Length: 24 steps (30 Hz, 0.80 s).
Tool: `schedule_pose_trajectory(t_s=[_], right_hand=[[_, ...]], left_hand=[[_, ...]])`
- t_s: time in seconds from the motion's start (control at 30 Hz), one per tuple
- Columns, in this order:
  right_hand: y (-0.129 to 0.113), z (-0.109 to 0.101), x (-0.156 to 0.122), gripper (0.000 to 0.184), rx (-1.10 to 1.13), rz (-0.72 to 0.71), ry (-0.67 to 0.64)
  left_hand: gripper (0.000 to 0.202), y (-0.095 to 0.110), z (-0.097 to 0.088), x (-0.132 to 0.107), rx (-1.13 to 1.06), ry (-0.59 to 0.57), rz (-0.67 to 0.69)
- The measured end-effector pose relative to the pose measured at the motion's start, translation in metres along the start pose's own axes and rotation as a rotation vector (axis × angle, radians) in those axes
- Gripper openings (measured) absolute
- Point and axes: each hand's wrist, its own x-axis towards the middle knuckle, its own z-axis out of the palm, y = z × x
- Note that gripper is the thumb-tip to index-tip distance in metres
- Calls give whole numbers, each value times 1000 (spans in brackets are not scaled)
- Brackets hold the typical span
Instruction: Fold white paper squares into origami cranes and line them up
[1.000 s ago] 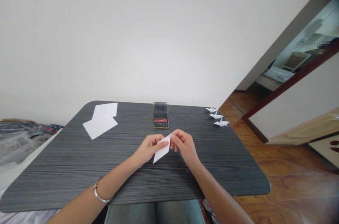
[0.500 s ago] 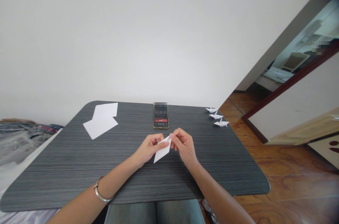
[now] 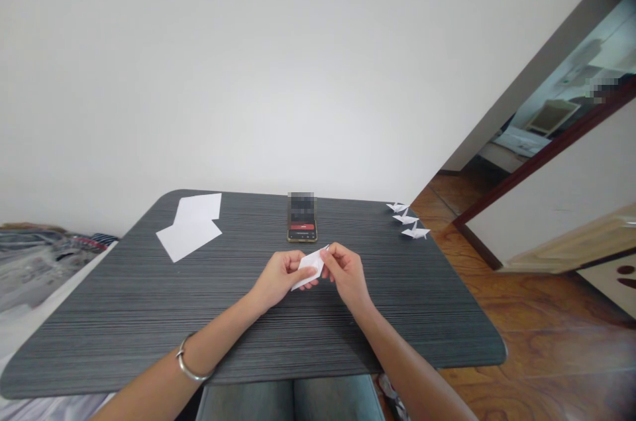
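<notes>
A small folded white paper [image 3: 309,266] is held above the dark table, in front of the phone. My left hand [image 3: 279,278] grips its left side, thumb on top and fingers underneath. At the paper's upper right corner, the thumb and fingers of my right hand [image 3: 346,272] pinch the tip. Part of the paper is hidden behind my fingertips. Three white paper cranes stand in a row near the table's right edge; the nearest crane [image 3: 416,233] has its wings spread.
Two overlapping white paper sheets [image 3: 191,235] lie on the table [image 3: 199,321] at the left. A phone [image 3: 302,225] with a lit screen rests at the back middle, by the white wall [image 3: 298,76]. Clothes and plastic bags [image 3: 40,268] are heaped left of the table.
The folded paper has turned in my hands, its lower point swinging up and its top corner shifting right. Both hands stay nearly in place and keep hold of it.
</notes>
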Motion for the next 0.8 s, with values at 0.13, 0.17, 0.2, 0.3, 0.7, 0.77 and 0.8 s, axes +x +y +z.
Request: schedule_pose_trajectory(t_s=[0.13,0.17,0.2,0.3,0.7,0.77,0.8], right_hand=[[1,1,0,23,6,31,-95],[1,1,-1,22,5,33,-106],[2,1,-1,21,6,33,-105],[2,0,-1,22,9,17,-53],[3,-4,4,20,55,73,27],[3,-3,4,20,60,75,30],[3,-3,4,20,67,67,39]], left_hand=[[29,0,-1,0,1,37,2],[29,0,-1,0,7,41,-2],[29,0,-1,0,16,41,-8],[29,0,-1,0,40,11,-23],[34,-7,-2,2,73,-14,4],[34,-7,-2,1,98,-30,6],[34,-6,-2,1,109,-35,13]])
